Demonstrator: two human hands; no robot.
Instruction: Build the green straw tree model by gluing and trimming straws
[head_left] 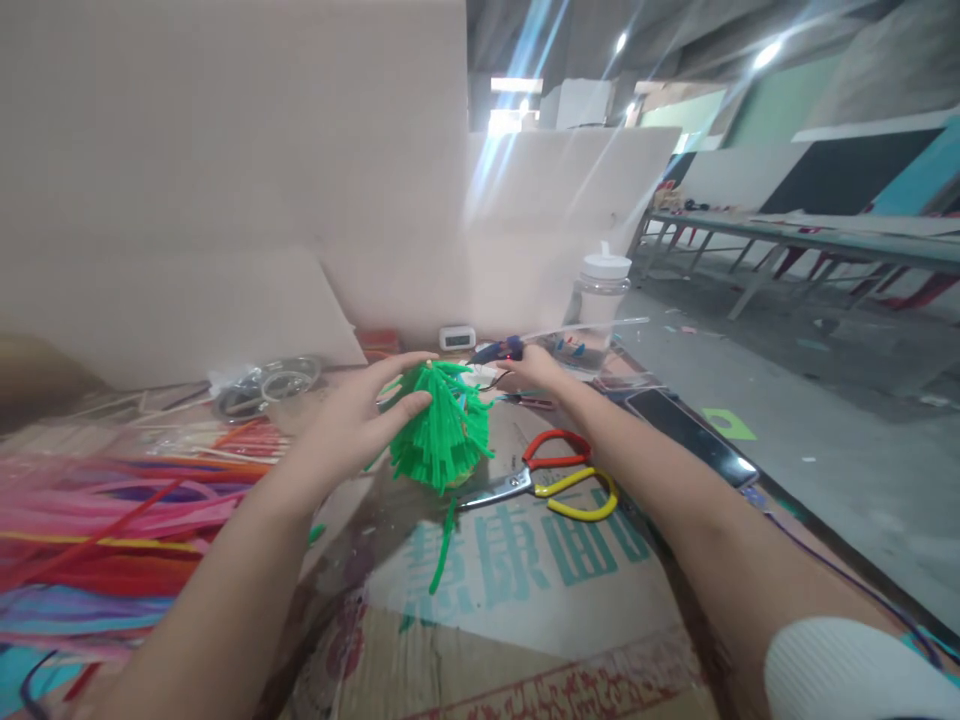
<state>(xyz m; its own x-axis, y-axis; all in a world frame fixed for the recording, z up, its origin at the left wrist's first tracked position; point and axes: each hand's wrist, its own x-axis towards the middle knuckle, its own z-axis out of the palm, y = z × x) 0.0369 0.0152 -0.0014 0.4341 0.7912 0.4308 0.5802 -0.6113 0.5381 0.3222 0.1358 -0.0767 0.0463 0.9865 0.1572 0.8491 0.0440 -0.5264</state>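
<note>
My left hand [358, 415] is closed around the upper left side of a green cone-shaped tree [439, 432] built of short fuzzy pipe cleaner pieces. A pale tip shows at its top. Farther right, my right hand [531, 368] grips a dark blue glue gun [496, 351] with a long clear glue stick [585, 327] sticking out of its back. A small red light glows on the gun, and its nozzle points left toward the tree. Scissors [517, 484] with one red and one yellow handle lie open beside the tree. One loose green pipe cleaner [443, 550] lies in front of it.
Colourful pipe cleaners [97, 530] are heaped on the left. A printed cardboard sheet [525, 620] covers the work surface. Behind stand a small digital clock [457, 338] and a water bottle [592, 315]. A phone [690, 435] lies at the right edge, near a cable [847, 570].
</note>
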